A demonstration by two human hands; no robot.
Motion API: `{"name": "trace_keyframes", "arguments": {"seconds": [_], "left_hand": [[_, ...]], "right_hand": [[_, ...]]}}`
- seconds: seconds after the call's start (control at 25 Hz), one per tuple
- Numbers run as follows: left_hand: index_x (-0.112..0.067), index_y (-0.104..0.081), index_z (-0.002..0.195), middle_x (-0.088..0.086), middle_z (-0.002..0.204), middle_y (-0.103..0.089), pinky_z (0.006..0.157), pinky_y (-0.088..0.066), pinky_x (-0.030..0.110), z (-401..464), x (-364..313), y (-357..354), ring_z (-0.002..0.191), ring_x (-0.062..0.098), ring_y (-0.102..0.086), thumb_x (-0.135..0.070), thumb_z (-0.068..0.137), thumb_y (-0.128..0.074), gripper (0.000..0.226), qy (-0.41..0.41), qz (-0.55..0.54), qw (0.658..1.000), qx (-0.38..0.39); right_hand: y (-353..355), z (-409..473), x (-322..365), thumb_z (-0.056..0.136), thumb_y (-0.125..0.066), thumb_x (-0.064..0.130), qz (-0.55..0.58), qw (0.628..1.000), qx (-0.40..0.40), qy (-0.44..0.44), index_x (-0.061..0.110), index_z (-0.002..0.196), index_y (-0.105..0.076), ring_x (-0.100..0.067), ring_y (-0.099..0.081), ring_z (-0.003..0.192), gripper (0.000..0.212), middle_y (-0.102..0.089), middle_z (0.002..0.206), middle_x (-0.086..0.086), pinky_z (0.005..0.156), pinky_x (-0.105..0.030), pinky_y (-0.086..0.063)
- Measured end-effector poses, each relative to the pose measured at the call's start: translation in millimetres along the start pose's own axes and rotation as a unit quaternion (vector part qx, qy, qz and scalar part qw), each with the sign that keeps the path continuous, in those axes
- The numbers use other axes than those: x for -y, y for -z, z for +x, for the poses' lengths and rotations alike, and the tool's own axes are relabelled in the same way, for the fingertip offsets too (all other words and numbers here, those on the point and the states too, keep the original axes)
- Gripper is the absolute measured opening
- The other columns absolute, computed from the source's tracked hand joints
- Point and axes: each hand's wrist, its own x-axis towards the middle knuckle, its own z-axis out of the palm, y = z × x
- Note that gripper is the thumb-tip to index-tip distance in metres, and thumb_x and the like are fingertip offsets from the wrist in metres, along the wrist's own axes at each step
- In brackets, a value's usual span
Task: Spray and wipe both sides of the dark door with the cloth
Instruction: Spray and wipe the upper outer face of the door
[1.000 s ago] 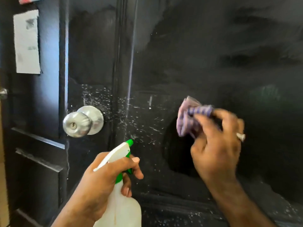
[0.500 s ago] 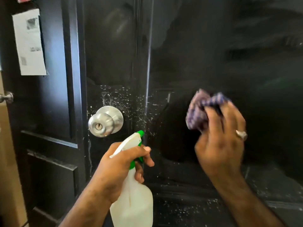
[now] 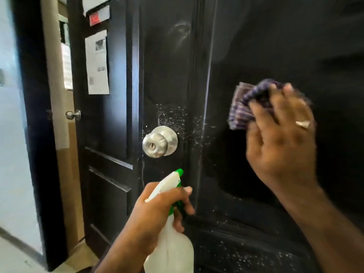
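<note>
**doorguy:** Looking at the glossy black panelled door [image 3: 266,46], what's each hand up to?

**wipes4days:** Right hand [image 3: 281,138] is pressing a bunched purple-and-white striped cloth [image 3: 246,103] against the door's big right panel, up at about knob height or a bit higher. The fingers are curled over the wad, holding it to the surface, and there's a silver ring [image 3: 303,124] on one of them. It's motion-blurred, so don't ask me for finer finger detail.

**doorguy:** And the left?

**wipes4days:** Left hand [image 3: 157,211] is wrapped round the neck of a white translucent plastic spray bottle with a green-and-white trigger head [image 3: 171,233], index finger lying over the top of the head, the others curled round below. The nozzle points toward the door, just below the round brushed-silver doorknob with a keyhole [image 3: 160,141].

**doorguy:** Any brand on the bottle?

**wipes4days:** None that I can see. White droplet specks sit on the door above and right of the knob, and more along the lower panel.

**doorguy:** Those papers on the left?

**wipes4days:** A white printed sheet [image 3: 97,64] is stuck on a second dark door [image 3: 106,134] that has its own small silver knob [image 3: 73,115]. It carries a small photo and what looks like a QR code, but the text is too blurry to read. Above it is a red-and-white sign [image 3: 99,16], also unreadable.
</note>
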Motion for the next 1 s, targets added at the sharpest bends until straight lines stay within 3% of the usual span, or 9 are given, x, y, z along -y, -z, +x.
{"name": "trace_keyframes", "arguments": {"seconds": [0.16,0.28,0.4,0.52,0.6,0.68,0.76,0.92,1.0], "left_hand": [[-0.02,-0.063,0.111,0.021,0.083,-0.076,0.058,-0.049,0.038,9.4,-8.5,31.3,0.052,0.024,-0.052,-0.022,0.083,-0.082,0.034,0.001,0.001,0.998,0.064],[-0.019,-0.077,0.088,0.022,0.08,-0.075,0.055,-0.044,0.036,18.4,-5.9,58.1,0.048,0.025,-0.05,-0.02,0.085,-0.081,0.005,0.005,-0.014,0.994,0.111],[-0.011,-0.056,0.118,0.024,0.085,-0.075,0.053,-0.047,0.035,28.3,5.8,75.8,0.048,0.027,-0.05,-0.024,0.082,-0.083,0.047,0.018,-0.021,0.993,0.11],[-0.01,-0.052,0.123,0.023,0.086,-0.076,0.056,-0.05,0.037,26.8,11.8,77.7,0.049,0.028,-0.052,-0.026,0.081,-0.084,0.055,0.018,-0.014,0.995,0.094],[-0.015,-0.051,0.123,0.023,0.086,-0.076,0.058,-0.051,0.037,20.8,14.3,70.7,0.051,0.028,-0.053,-0.026,0.081,-0.084,0.055,0.022,-0.023,0.996,0.081],[-0.022,-0.049,0.122,0.021,0.086,-0.077,0.061,-0.052,0.037,11.3,12.9,64.2,0.053,0.025,-0.054,-0.027,0.082,-0.083,0.053,0.033,-0.029,0.996,0.076],[-0.022,-0.048,0.123,0.02,0.087,-0.077,0.061,-0.052,0.037,2.7,8.5,59.0,0.052,0.023,-0.054,-0.028,0.084,-0.082,0.053,0.028,-0.028,0.996,0.083],[-0.023,-0.05,0.124,0.019,0.086,-0.077,0.061,-0.053,0.037,4.5,-2.4,53.2,0.053,0.022,-0.055,-0.029,0.081,-0.084,0.056,0.011,-0.029,0.997,0.074],[-0.024,-0.051,0.124,0.019,0.087,-0.077,0.065,-0.054,0.039,9.3,-3.4,55.8,0.054,0.022,-0.056,-0.032,0.073,-0.087,0.063,0.015,-0.031,0.997,0.072]], "right_hand": [[-35.5,-50.4,69.8,0.098,-0.062,0.014,0.014,0.978,0.116,0.174,0.011,0.144,-0.067,-0.042,-0.03,0.16,0.046,-0.042,0.168,-0.019,0.127,-0.063,-0.028],[-17.9,-82.0,59.0,0.088,-0.064,0.009,-0.007,0.959,0.157,0.236,0.014,0.131,-0.076,-0.037,-0.04,0.156,0.045,-0.05,0.163,-0.015,0.127,-0.058,-0.033],[-13.6,-21.9,44.4,0.091,-0.061,0.006,-0.018,0.98,0.098,0.172,0.007,0.123,-0.079,-0.043,-0.051,0.146,0.037,-0.06,0.152,-0.018,0.12,-0.064,-0.039],[-28.1,26.7,61.3,0.098,-0.056,0.01,-0.007,0.986,0.062,0.153,0.006,0.119,-0.077,-0.043,-0.053,0.144,0.03,-0.063,0.15,-0.014,0.117,-0.064,-0.04],[-28.0,12.2,62.0,0.091,-0.056,0.01,-0.026,0.954,0.13,0.268,0.011,0.121,-0.076,-0.043,-0.049,0.148,0.036,-0.062,0.152,-0.011,0.121,-0.063,-0.037],[-13.6,-4.0,44.3,0.083,-0.053,0.015,-0.036,0.891,0.214,0.398,0.015,0.126,-0.075,-0.039,-0.048,0.151,0.048,-0.062,0.152,-0.009,0.125,-0.06,-0.033],[-5.2,15.9,26.0,0.079,-0.049,0.019,-0.038,0.861,0.22,0.458,0.017,0.126,-0.076,-0.036,-0.051,0.149,0.054,-0.065,0.15,-0.007,0.125,-0.057,-0.034],[-10.5,65.7,41.7,0.089,-0.05,0.019,-0.023,0.94,0.159,0.301,0.013,0.119,-0.077,-0.038,-0.054,0.145,0.04,-0.068,0.143,-0.009,0.121,-0.06,-0.038],[-17.9,26.5,57.4,0.091,-0.057,0.023,-0.029,0.941,0.168,0.293,0.011,0.118,-0.075,-0.04,-0.051,0.147,0.035,-0.066,0.144,-0.014,0.125,-0.061,-0.033]]}}
